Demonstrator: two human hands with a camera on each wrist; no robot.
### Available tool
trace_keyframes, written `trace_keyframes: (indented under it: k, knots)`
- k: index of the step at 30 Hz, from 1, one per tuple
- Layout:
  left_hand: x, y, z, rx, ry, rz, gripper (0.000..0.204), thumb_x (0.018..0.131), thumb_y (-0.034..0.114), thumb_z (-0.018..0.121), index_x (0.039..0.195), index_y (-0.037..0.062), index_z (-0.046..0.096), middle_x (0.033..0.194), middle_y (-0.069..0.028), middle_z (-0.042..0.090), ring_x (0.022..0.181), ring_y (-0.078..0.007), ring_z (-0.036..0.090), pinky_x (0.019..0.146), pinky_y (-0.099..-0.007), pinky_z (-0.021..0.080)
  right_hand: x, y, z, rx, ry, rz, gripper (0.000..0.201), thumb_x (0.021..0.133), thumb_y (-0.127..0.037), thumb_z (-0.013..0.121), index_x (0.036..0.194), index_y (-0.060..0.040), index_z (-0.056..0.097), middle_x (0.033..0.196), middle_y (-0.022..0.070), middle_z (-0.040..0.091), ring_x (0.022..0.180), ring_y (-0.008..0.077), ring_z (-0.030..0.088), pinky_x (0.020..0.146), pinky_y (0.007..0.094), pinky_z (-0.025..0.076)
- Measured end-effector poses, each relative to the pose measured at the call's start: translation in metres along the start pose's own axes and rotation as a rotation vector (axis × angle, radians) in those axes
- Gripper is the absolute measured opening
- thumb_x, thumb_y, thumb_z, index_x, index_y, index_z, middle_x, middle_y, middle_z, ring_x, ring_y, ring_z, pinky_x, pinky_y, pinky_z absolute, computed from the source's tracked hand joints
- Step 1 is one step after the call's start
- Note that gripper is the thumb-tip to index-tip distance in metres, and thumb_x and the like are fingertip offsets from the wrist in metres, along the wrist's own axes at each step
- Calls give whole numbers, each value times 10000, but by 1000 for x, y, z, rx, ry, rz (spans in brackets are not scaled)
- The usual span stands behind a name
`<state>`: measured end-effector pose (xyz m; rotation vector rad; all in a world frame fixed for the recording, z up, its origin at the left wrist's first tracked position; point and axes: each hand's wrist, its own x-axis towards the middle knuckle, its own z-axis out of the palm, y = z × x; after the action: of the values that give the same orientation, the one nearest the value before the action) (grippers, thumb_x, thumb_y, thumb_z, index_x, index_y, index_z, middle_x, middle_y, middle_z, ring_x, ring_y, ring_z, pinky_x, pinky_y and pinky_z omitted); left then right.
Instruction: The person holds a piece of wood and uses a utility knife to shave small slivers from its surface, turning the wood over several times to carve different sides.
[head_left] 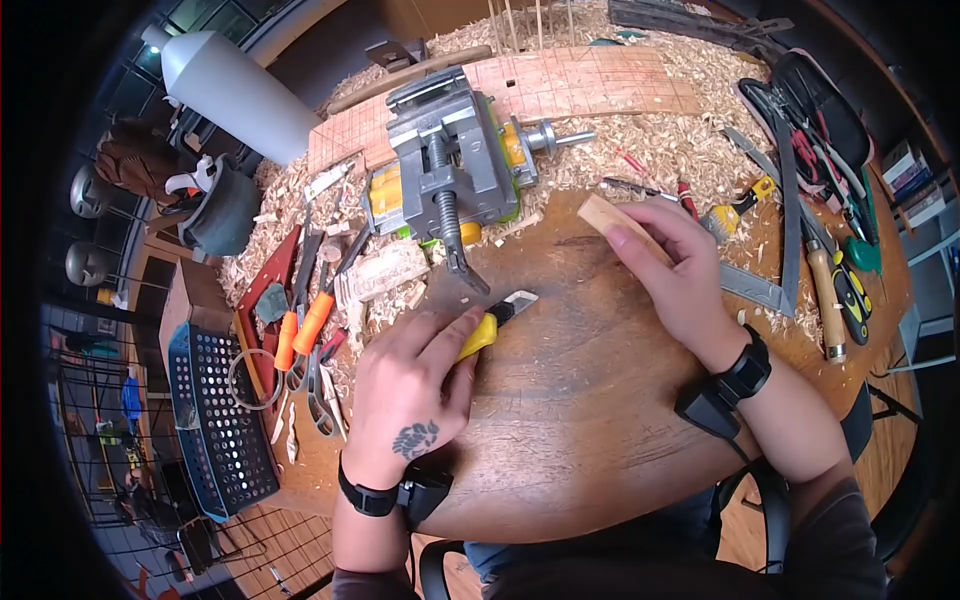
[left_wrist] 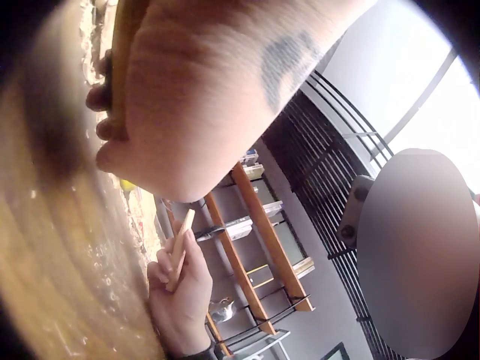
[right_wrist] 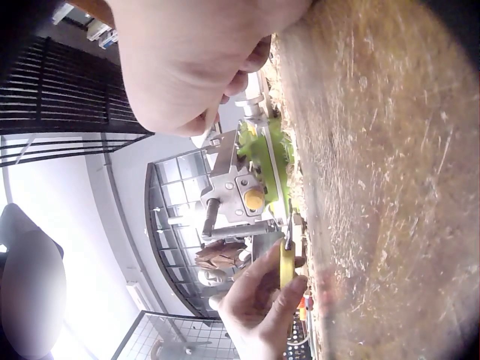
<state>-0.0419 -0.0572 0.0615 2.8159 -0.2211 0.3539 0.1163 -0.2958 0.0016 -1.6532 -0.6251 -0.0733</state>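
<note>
My left hand (head_left: 405, 375) grips a yellow utility knife (head_left: 482, 337), whose blade (head_left: 520, 300) points away over the wooden table (head_left: 570, 430). In the right wrist view the knife (right_wrist: 287, 264) runs along the curled fingers of that hand (right_wrist: 259, 304). A small pale block of wood (head_left: 608, 215) is pinched between thumb and fingers of my right hand (head_left: 675, 260), raised near the table's far right part. From the left wrist view this wood piece (left_wrist: 182, 244) looks like a slim strip standing out of the right hand (left_wrist: 184, 292). Knife and wood are well apart.
Ahead stands a metal vise (head_left: 455, 150), its handle reaching toward me. Wood shavings (head_left: 640, 150) cover the table behind it. Orange-handled tools (head_left: 300, 330) and a perforated blue basket (head_left: 225, 420) are at left. Pliers, a steel square (head_left: 755, 285) and a wooden-handled chisel (head_left: 825, 290) lie at right.
</note>
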Motion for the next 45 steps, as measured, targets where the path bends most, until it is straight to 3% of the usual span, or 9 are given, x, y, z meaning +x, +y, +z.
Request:
trace_keyframes:
  k: [7,15,19,24,26,30,32,38,45]
  knots:
    - [2,1,4,37,38,25,467,755,38,770,1219,47,721,951,-133,667,861,-343,674,786,-430,552,-3,-3,3,133,37,46,244,1000,-120,719,1198,22,698,1023,41,669,918,117,630,845,258,505]
    - [-2,8,-1,12,68,0,464,753,30,760,1214,56,715,921,-112,622,757,-304,666,689,-407,559,-10,-15,2,323,-59,161,336,1101,-161,551,1407,-29,507,951,41,640,711,58,517,657,219,436]
    - [0,11,0,0,72,-72,410,800,81,794,1205,92,730,958,-103,653,791,-318,689,674,-400,560,-17,-21,0,300,-127,172,345,1128,-251,501,1391,-31,537,937,14,630,717,52,504,652,210,418]
    - [3,7,8,-15,114,-86,357,843,157,814,1177,60,734,947,-130,693,812,-341,708,711,-413,572,-24,-32,3,397,-296,392,488,1157,-411,361,1317,-49,647,911,-35,596,771,46,484,688,204,397]
    - [3,1,14,-53,150,-5,333,878,237,798,1151,57,736,872,-126,698,712,-326,705,625,-403,567,-22,-38,3,407,-316,404,501,1158,-414,358,1303,-44,663,894,-36,577,781,48,478,707,213,404]
    - [5,5,17,-78,201,3,312,870,248,805,1103,51,741,847,-135,711,706,-329,707,624,-401,568,-23,-34,6,491,-367,352,491,1162,-402,340,1288,-35,641,905,-25,576,783,57,492,717,223,424]
    - [3,7,17,-163,181,-79,312,839,190,827,1069,1,733,862,-192,711,778,-390,700,711,-419,564,-25,-33,6,502,-371,338,482,1164,-395,332,1277,-34,632,910,-21,577,784,60,498,721,226,429]
    - [4,6,21,-154,174,-103,246,851,219,814,914,10,699,783,-192,670,726,-386,683,660,-429,539,-25,-23,14,621,-353,359,443,1165,-380,327,1244,-49,610,899,-21,558,756,61,492,698,229,423]
    - [2,10,22,-69,168,-37,278,919,299,761,919,53,632,703,-189,660,665,-386,682,599,-466,534,-24,-9,10,641,-294,386,187,1109,-256,542,1109,-80,605,813,-58,495,676,27,441,592,200,350]
